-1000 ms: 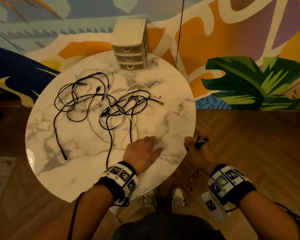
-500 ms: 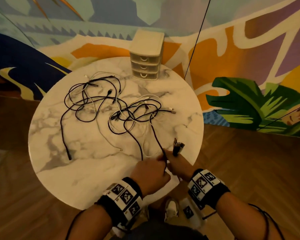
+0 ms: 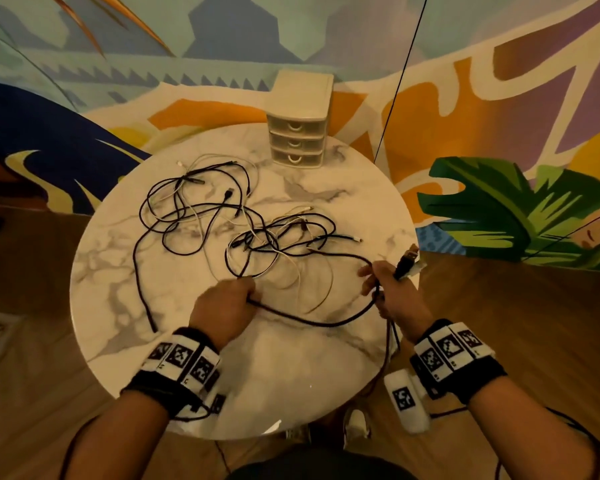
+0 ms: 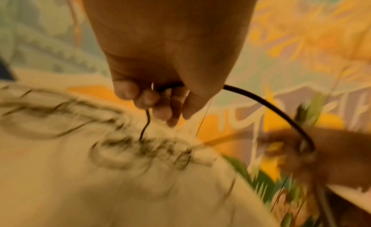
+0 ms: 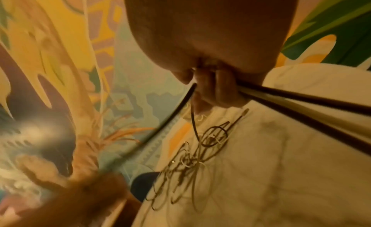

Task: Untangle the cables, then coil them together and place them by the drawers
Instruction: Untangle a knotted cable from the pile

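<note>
A tangle of black and white cables [image 3: 243, 230] lies spread over the round marble table [image 3: 125, 306]. My left hand [image 3: 227, 301] grips a black cable [image 3: 312, 322] near the table's middle front; in the left wrist view the fingers [image 4: 152, 100] curl round the black cable [image 4: 267, 108]. That black cable sags across to my right hand [image 3: 387, 289] at the table's right edge. The right hand holds several cable strands with a plug end [image 3: 407, 259] sticking up; its curled fingers [image 5: 216, 87] show in the right wrist view. A small beige drawer unit [image 3: 298, 123] stands at the far edge.
A painted mural wall [image 3: 499, 98] rises right behind the table. Wooden floor [image 3: 516, 323] surrounds it. A thin dark cord [image 3: 400, 77] hangs in front of the wall right of the drawers. My shoes [image 3: 355, 422] show below the table's near edge.
My hands have drawn apart, the left moving left and the right moving right, stretching a length of black cable between them. One second ago the left hand lay flat on the table.
</note>
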Available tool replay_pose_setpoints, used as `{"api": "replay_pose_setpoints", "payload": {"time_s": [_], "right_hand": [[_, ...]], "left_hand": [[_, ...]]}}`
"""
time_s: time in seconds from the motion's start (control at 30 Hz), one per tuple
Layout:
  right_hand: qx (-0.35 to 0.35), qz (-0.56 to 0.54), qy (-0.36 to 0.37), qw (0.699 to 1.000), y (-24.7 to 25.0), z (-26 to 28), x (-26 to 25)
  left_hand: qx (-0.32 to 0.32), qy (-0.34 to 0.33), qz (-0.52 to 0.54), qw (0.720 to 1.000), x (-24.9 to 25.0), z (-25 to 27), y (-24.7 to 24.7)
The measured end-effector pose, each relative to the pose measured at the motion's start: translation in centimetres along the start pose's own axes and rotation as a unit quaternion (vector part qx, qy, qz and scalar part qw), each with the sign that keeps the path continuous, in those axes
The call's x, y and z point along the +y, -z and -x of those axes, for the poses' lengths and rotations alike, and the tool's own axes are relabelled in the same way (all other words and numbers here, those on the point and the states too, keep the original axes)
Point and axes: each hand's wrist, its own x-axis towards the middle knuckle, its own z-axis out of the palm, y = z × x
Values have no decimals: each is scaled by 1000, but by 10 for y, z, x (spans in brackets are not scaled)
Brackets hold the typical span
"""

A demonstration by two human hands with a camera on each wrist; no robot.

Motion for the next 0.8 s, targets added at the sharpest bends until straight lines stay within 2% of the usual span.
{"api": "replay_pose_setpoints", "payload": {"time_s": [0.1, 0.17, 0.23, 0.33, 0.4, 0.47, 0.5, 0.57, 0.6, 0.63, 0.7, 0.73, 0.77, 0.8], "right_hand": [[85, 150, 22, 985, -1, -7, 12], [95, 144, 60, 983, -3, -6, 3], [5, 92, 64, 994, -11, 0, -15], [-122, 57, -8, 991, -30, 9, -39], [-162, 49, -55, 984, -37, 8, -44], [-198, 65, -57, 976, -41, 5, -43], [-211, 80, -48, 973, -42, 4, -42], [-217, 88, -20, 972, -43, 5, -40], [-212, 78, -6, 974, -43, 4, -38], [-204, 70, 6, 976, -42, 4, -36], [-186, 61, 23, 980, -37, 3, -33], [-187, 63, 35, 980, -35, 3, -33], [-195, 68, 50, 977, -34, 3, -32], [-211, 77, 71, 972, -34, 6, -32]], "left_hand": [[158, -40, 18, 987, 42, -1, 46], [191, -110, 10, 975, 68, 6, 55], [155, -178, -54, 970, 86, 14, 43], [56, -247, -112, 961, 98, 23, 10], [38, -301, -122, 945, 101, 27, -3], [42, -332, -152, 930, 97, 26, -10], [20, -342, -153, 927, 94, 25, -11], [-26, -370, -95, 924, 83, 22, -15], [-38, -377, -34, 925, 77, 21, -13], [-27, -368, 58, 928, 73, 22, -9], [77, -271, 262, 923, 63, 21, -7], [136, -184, 331, 915, 57, 16, -8], [154, -85, 388, 905, 51, 7, -10], [120, 2, 449, 885, 46, -6, -13]]}}
